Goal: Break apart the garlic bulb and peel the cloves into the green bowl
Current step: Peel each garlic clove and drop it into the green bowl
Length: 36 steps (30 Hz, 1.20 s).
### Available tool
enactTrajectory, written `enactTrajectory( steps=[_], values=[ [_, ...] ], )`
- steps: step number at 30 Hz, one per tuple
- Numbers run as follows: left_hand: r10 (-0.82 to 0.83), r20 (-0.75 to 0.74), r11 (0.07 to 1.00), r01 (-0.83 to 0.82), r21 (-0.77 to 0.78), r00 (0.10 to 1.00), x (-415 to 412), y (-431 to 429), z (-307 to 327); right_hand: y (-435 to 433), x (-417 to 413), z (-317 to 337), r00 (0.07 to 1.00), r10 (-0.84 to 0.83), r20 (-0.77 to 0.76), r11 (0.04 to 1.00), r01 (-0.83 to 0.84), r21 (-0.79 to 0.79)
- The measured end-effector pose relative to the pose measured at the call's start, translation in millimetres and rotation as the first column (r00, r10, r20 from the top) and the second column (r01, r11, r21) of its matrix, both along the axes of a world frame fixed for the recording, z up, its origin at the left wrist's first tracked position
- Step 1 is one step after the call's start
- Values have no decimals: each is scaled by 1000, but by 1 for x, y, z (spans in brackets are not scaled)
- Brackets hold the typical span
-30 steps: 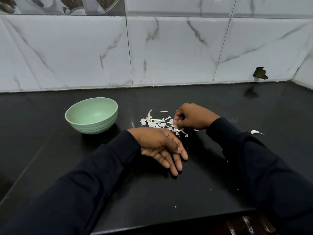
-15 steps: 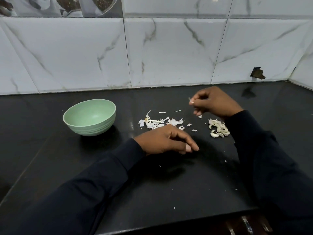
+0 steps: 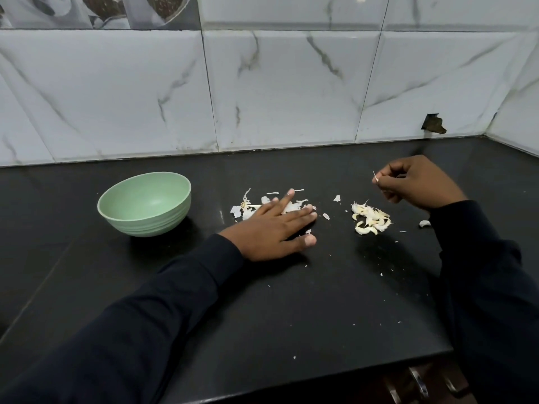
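Green bowl (image 3: 151, 225) sat empty at the left of the bench (image 3: 291, 301), well apart from the garlic. Left grip (image 3: 274, 228) was spread flat, fingers resting on the peel scraps (image 3: 248, 208) just right of the bowl. Right grip (image 3: 417, 185) hung above the bench, thumb and forefinger pinching a thin sliver of skin (image 3: 376, 177), other fingers curled. Clove pile (image 3: 370, 218) lay on the bench between the two grips, near the right one. One stray clove (image 3: 424, 223) lay beside my right sleeve. Couldn't tell from here which cloves were fully bare.

My read: bulb broken up, peeling under way, nothing in the bowl yet. To do this step well I'd drop the sliver on the scrap heap, not among the cloves. Then one clove at a time: pinch the root end, strip, carry it over to the bowl. Papery skin clings to fingers, so check before release.
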<state>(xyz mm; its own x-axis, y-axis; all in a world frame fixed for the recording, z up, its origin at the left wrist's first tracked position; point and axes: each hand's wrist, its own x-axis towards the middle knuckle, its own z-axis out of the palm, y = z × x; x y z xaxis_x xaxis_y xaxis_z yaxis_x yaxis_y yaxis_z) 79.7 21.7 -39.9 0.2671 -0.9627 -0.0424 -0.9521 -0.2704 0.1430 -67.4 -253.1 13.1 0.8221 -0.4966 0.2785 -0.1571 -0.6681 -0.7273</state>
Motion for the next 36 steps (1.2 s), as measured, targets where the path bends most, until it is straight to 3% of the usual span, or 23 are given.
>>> enactTrajectory(
  steps=[6,12,15,18,19,21,22,24,28,36],
  values=[
    [43,123,998,-36,-59,991,13,5,2,7,-12,-7,987,86,-138,995,-77,71],
    [107,35,987,-102,-127,994,19,12,9,10,-6,-10,950,73,-303,997,-76,2],
    [231,-52,962,-236,-138,972,26,24,17,10,-10,-7,993,-67,-93,998,66,-9],
    [415,-165,904,-426,-35,894,30,41,17,35,-8,-7,985,-139,106,990,141,-9],
    [485,-179,872,-489,27,856,29,46,16,52,-5,-12,992,-106,61,992,110,-66],
    [591,-158,806,-574,142,791,24,52,13,90,1,-27,975,-95,-203,934,16,-357],
    [617,-142,786,-593,176,774,21,53,12,106,4,-36,921,-156,-358,873,-41,-486],
    [622,-109,778,-596,200,775,18,51,8,126,7,-49,814,-254,-522,801,-126,-585],
    [566,-51,822,-558,112,823,24,41,-9,132,22,-57,760,-181,-624,838,-214,-503],
    [395,-45,916,-397,-54,918,51,13,-12,141,75,-55,782,-22,-623,841,-322,-434]
  ],
)
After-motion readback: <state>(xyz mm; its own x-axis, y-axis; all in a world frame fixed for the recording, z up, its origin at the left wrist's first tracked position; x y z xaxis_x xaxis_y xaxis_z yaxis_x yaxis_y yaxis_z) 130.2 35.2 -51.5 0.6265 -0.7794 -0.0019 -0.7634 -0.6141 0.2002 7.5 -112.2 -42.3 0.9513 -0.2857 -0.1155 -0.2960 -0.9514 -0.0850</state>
